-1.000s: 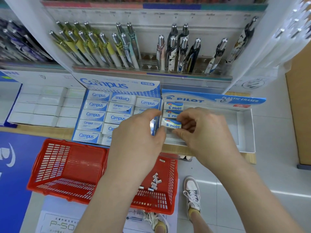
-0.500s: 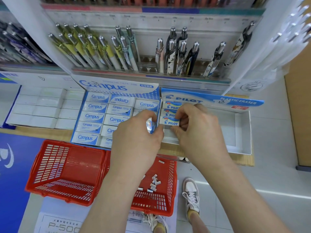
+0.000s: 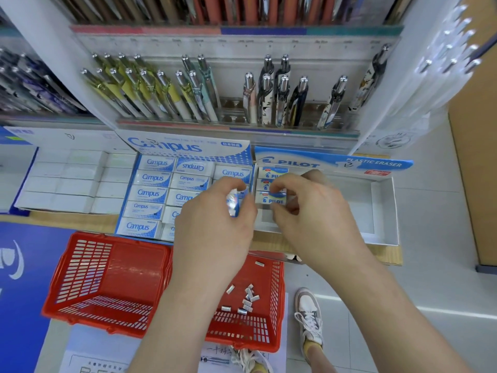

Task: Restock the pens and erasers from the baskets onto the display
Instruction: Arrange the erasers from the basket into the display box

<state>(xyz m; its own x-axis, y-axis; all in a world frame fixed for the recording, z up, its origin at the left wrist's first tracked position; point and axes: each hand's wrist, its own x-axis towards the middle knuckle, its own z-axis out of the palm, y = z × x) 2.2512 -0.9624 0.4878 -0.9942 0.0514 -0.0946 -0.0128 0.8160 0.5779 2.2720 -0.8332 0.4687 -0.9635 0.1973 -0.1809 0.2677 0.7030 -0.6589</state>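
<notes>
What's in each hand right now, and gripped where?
Right hand: Pilot eraser, pinched at its right end. Left hand: more erasers, mostly hidden.

1. The right hand [image 3: 309,211] pinches a small white-and-blue Pilot eraser [image 3: 271,198] at the left end of the white cardboard Pilot display box [image 3: 382,211].
2. The left hand [image 3: 215,227] grips blue-wrapped erasers [image 3: 233,204] above two red plastic mesh baskets [image 3: 107,281].

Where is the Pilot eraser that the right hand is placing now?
In the head view, the Pilot eraser sits under the right hand fingertips, at the left end of the Pilot box, third in a column, beside the Campus box.
</notes>
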